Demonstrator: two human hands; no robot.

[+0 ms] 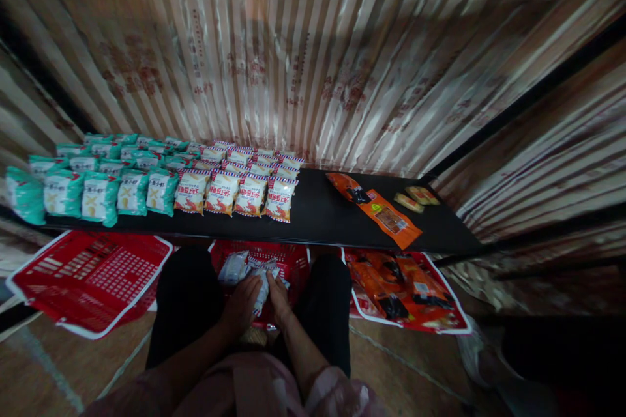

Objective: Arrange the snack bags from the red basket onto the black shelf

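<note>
Between my knees stands a red basket (297, 260) with several snack bags (233, 268) in it, pale sides showing. Over this basket my left hand (243, 301) and my right hand (278, 296) grip one small snack bag (263, 291) from either side. Its printed front cannot be made out. On the black shelf ahead, white-and-orange snack bags (222, 193) stand upright in rows. To their left are rows of teal snack bags (100, 198).
Orange packets (386, 218) and small yellowish packs (415, 197) lie on the shelf's (323, 221) right part. A red basket (92, 280) sits left; another basket (460, 313) holds orange packets at right. A striped curtain (293, 45) hangs behind. A person's shoe (472, 355) shows at lower right.
</note>
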